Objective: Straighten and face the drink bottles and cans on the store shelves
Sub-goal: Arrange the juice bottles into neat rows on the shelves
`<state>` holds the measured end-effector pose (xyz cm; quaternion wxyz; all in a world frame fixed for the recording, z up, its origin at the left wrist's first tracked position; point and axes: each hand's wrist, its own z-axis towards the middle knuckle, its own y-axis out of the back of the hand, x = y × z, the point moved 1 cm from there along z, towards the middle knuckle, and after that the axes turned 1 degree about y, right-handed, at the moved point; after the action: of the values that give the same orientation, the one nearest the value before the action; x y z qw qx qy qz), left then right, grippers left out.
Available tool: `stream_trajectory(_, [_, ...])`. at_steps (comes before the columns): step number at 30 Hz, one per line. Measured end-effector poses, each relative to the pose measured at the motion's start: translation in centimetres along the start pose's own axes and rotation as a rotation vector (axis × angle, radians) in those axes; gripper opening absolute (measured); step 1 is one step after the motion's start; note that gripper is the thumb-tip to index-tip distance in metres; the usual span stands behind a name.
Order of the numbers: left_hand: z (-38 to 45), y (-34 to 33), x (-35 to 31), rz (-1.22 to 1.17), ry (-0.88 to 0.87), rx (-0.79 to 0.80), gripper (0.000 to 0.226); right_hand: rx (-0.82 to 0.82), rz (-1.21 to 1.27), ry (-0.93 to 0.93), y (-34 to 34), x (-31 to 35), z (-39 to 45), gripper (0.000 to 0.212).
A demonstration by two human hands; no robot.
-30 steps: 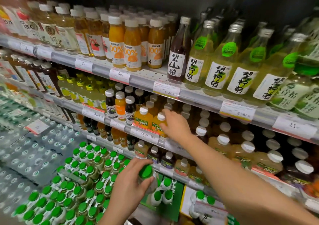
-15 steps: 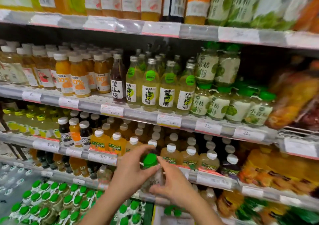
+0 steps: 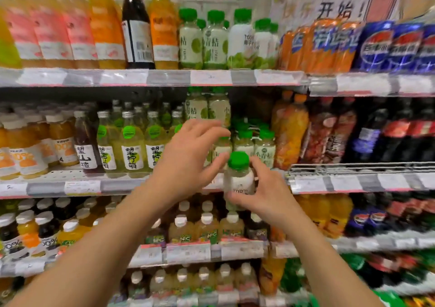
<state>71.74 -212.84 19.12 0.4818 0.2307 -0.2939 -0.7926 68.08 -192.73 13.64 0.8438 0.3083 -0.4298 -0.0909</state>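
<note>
A small clear bottle with a green cap and white label [image 3: 239, 177] is held upright in front of the second shelf's edge. My right hand [image 3: 263, 193] grips its lower body from the right. My left hand [image 3: 188, 158] is raised just left of the bottle with fingers spread and relaxed; its thumb lies close to the cap, and contact cannot be told. Behind them stand matching green-capped bottles [image 3: 244, 142] on the second shelf.
Lemon drink glass bottles [image 3: 131, 146] and orange juices [image 3: 26, 156] fill the second shelf at left. Large orange and cola bottles [image 3: 289, 128] stand right. The top shelf [image 3: 211, 77] carries tall juices and green-capped bottles. White-capped bottles [image 3: 207, 226] sit below.
The view has swung upward. Both hands rose with the green-capped bottle; my right hand now holds it, and my left hand has let go and spread beside it.
</note>
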Motion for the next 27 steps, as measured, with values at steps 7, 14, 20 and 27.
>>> stream_trajectory(7, [9.3,1.5,0.9,0.261,0.015,-0.121,0.059,-0.294,-0.005,0.122,9.3,3.9,4.7,0.057])
stream_trajectory(14, [10.3,-0.6,2.9,0.495,0.092,-0.027,0.078,-0.514,0.006,0.209,15.3,6.8,12.4,0.058])
stream_trajectory(20, [10.3,-0.9,3.2,0.494,0.071,-0.058,0.078,-0.528,-0.088,0.159,17.5,7.3,19.4,0.062])
stream_trajectory(27, [10.3,-0.8,3.4,0.483,0.072,-0.056,0.077,-0.365,-0.142,0.06,15.7,4.0,21.7,0.051])
